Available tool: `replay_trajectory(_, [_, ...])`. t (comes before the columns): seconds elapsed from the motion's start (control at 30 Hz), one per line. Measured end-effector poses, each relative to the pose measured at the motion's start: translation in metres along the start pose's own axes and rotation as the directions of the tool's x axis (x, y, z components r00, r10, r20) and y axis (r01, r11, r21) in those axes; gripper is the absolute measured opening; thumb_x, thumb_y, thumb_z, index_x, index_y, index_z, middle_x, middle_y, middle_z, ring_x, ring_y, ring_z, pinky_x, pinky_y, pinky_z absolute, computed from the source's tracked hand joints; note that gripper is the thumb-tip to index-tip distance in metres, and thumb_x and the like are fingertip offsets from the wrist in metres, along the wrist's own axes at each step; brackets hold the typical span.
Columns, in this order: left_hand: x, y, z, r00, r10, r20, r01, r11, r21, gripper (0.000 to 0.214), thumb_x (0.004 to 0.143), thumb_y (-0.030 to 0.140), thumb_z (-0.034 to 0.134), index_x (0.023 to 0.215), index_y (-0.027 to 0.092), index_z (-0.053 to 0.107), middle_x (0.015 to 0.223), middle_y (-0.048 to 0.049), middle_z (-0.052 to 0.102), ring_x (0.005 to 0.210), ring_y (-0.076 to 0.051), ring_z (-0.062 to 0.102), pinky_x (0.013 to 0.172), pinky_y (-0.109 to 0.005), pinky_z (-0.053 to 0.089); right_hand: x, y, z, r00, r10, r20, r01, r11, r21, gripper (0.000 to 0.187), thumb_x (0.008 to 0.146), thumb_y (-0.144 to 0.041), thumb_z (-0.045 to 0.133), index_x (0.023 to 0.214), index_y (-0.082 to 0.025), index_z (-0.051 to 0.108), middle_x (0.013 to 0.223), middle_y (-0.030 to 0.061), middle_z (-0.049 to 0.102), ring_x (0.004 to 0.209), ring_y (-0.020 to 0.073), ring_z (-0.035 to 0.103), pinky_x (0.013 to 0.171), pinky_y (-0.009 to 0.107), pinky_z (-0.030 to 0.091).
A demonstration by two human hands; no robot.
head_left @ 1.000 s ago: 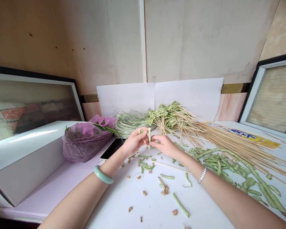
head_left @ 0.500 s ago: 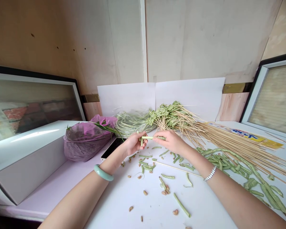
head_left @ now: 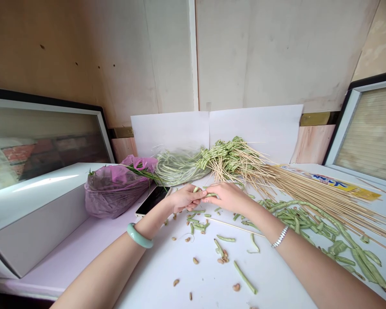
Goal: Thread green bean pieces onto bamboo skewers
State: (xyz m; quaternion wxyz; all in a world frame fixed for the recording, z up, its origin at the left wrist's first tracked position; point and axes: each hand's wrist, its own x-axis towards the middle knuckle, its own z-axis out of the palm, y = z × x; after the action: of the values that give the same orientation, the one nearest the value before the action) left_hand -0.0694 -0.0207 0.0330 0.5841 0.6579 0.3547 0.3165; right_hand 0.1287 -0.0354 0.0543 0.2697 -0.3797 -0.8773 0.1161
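A left hand (head_left: 186, 198) and a right hand (head_left: 227, 197) meet above one white table (head_left: 154, 274), each with fingers closed narrowly on green bean pieces (head_left: 210, 195); at least two pieces show, one by the left thumb and one at the right fingertips, though the full number in the grip cannot be told. One green bangle (head_left: 138, 238) circles the left wrist, one silver bracelet (head_left: 279, 237) the right. In the foreground, four brown seeds (head_left: 236, 287) lie apart, a fifth cut by the bottom edge, near one long bean piece (head_left: 245, 277). To the left sit one phone (head_left: 152, 201), one purple bag (head_left: 116, 195) and one white box (head_left: 51, 227). Behind the hands are one clear bag (head_left: 180, 169) and one heap of threaded beans (head_left: 227, 151); at right, wooden sticks (head_left: 324, 199), too many to count, beside one loose bean pile (head_left: 302, 221).
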Motion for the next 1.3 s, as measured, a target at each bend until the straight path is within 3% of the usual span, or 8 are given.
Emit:
replay_trajectory(0.17, [-0.002,0.007,0.002,0.974,0.023,0.224,0.005,0.993,-0.120,0.043,0.071,0.047,0.077,0.062,0.014,0.052,0.050,0.0108,0.023,0.043,-0.002,0.015,0.040,-0.020,0.010,0.004,-0.002,0.005,0.998,-0.055,0.029,0.047,0.971,0.234,0.021,0.082,-0.032,0.060,0.068,-0.018,0.068,0.060,-0.0008,0.055,0.060,0.0139,0.046,0.058,0.026,0.032])
replay_trajectory(0.3, [-0.009,0.017,0.004,0.944,0.069,0.322,0.002,0.976,-0.216,0.042,0.066,0.046,0.080,0.062,0.014,0.054,0.047,0.0108,0.024,0.040,-0.002,0.016,0.039,-0.018,0.011,0.005,-0.006,0.003,0.992,-0.123,0.038,0.094,0.890,0.446,0.035,0.081,-0.045,0.057,0.059,-0.018,0.054,0.056,-0.0040,0.045,0.053,0.0105,0.040,0.052,0.024,0.034])
replay_trajectory(0.53, [-0.011,0.023,0.007,0.969,0.177,0.172,-0.093,0.909,-0.407,0.047,0.073,0.052,0.073,0.063,0.017,0.044,0.051,0.0104,0.023,0.039,-0.002,0.015,0.036,-0.014,0.012,0.009,0.015,-0.007,0.995,-0.052,-0.085,0.089,0.851,0.518,0.039,0.085,-0.055,0.054,0.078,-0.017,0.062,0.061,-0.0025,0.050,0.049,0.0103,0.041,0.049,0.025,0.035])
replay_trajectory(0.67, [-0.003,0.014,0.004,0.988,0.119,0.097,-0.066,0.900,-0.430,0.043,0.082,0.055,0.062,0.072,0.016,0.048,0.054,0.0094,0.029,0.039,-0.003,0.019,0.035,-0.013,0.015,0.011,0.019,-0.006,0.992,-0.026,-0.122,0.076,0.898,0.433,0.029,0.087,-0.043,0.056,0.090,-0.018,0.070,0.079,0.0028,0.061,0.072,0.0163,0.054,0.068,0.029,0.043])
replay_trajectory(0.77, [0.002,0.009,0.001,0.997,0.058,0.056,-0.030,0.911,-0.412,0.041,0.087,0.053,0.056,0.073,0.015,0.050,0.056,0.0063,0.040,0.039,-0.003,0.024,0.034,-0.014,0.018,0.011,0.016,-0.001,0.993,-0.019,-0.121,0.064,0.924,0.377,0.023,0.086,-0.026,0.055,0.098,-0.019,0.073,0.089,0.0045,0.057,0.084,0.0185,0.054,0.083,0.034,0.042])
replay_trajectory(0.97, [0.002,0.008,0.002,1.000,0.018,-0.025,-0.026,0.946,-0.324,0.040,0.082,0.050,0.064,0.069,0.014,0.053,0.054,0.0037,0.047,0.040,-0.005,0.036,0.037,-0.016,0.025,0.006,0.005,0.003,0.999,-0.033,-0.009,0.033,0.907,0.419,0.050,0.076,-0.012,0.057,0.124,-0.022,0.059,0.088,0.0008,0.057,0.073,0.0141,0.055,0.073,0.030,0.047])
replay_trajectory(1.17, [0.002,0.005,0.008,0.999,-0.012,0.044,0.019,0.983,-0.181,0.043,0.076,0.055,0.068,0.071,0.013,0.057,0.058,-0.0008,0.055,0.040,-0.006,0.038,0.038,-0.020,0.021,0.005,-0.003,0.004,1.000,0.015,-0.003,-0.011,0.881,0.473,0.033,0.070,-0.012,0.062,0.100,-0.021,0.052,0.080,-0.0016,0.062,0.076,0.0161,0.064,0.073,0.030,0.048])
replay_trajectory(1.3, [0.000,0.005,0.010,0.997,0.006,0.080,0.002,0.994,-0.111,0.045,0.076,0.056,0.068,0.068,0.015,0.053,0.054,0.0043,0.045,0.040,-0.004,0.029,0.039,-0.021,0.014,0.006,-0.002,0.007,0.995,0.071,-0.071,-0.033,0.900,0.435,0.033,0.067,-0.016,0.066,0.094,-0.021,0.049,0.090,-0.0012,0.057,0.064,0.0111,0.058,0.064,0.026,0.045])
